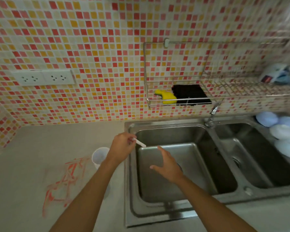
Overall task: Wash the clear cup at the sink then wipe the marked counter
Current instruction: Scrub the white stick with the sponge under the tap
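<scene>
orange marks (64, 181) beside my clear cup (99, 157); left hand (122, 148) pinches a white stick (139, 142), right hand (167, 166) spread wide over the sink (157, 213).

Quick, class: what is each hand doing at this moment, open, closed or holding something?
Left hand: pinches a small white stick at the sink's left edge.
Right hand: open, fingers spread above the basin, holding nothing.

Clear cup (100, 156) half behind left forearm — right edge blurred
</scene>
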Demonstrator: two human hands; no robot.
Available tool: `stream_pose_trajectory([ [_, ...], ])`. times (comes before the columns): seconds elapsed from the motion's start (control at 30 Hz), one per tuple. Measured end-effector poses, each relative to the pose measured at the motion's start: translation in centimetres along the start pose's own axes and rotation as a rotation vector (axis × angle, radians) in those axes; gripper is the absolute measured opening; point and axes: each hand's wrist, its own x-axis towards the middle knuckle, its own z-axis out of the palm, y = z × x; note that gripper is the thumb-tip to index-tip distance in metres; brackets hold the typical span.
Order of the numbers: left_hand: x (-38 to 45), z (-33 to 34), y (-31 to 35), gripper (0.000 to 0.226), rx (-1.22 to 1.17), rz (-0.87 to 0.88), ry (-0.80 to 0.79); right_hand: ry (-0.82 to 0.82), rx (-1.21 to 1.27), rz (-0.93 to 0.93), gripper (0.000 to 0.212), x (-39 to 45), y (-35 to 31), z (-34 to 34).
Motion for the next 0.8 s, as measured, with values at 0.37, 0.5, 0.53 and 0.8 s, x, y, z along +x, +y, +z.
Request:
stream_pose_trajectory([
  [0.37,1.4,8.4,6.8,0.02,-0.053,0.011,-0.026,0.093,0.0,0.075,0.077,-1.6,7.6,-9.4],
  [0.5,2.3,9.8,8.9,0.017,-0.056,-0.01,0.0,0.36,0.044,-0.081,0.05,0.0,5.7,-13.5],
  [0.53,2.5,10.0,9.4,0.017,-0.053,-0.026,0.014,0.429,0.057,-0.142,0.043,0.6,4.5,-14.8],
  [0.8,3.9,10.8,11.8,0.021,-0.11,-0.189,0.131,0.581,-0.026,-0.612,0.026,7.7,-7.5,-22.5],
])
